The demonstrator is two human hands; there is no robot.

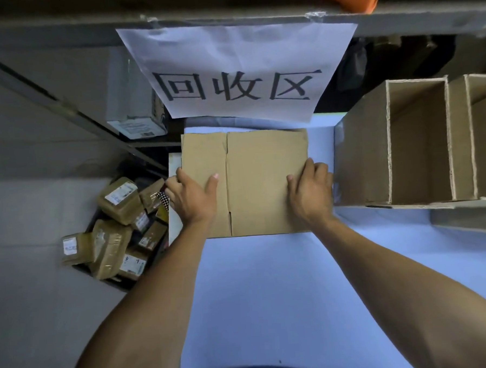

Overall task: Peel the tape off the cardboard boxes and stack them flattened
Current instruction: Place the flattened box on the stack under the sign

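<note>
Flattened box lying on the table, under both hands

The flattened box (264,180) is lying on the table (270,295); the left hand (193,197) is resting on its left part, the right hand (311,190) on its right. Behind it a paper sign (238,68) is hanging; right of it open cartons (419,140) are standing; left of it, lower down, taped parcels (117,229) are lying heaped.

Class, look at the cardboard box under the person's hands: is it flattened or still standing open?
Flattened. The cardboard box lies as one flat sheet on the table, with both palms on it.

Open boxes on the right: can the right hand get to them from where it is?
Probably yes. The right hand lies flat on the flattened box, and only bare table separates it from the open boxes standing alongside.
</note>
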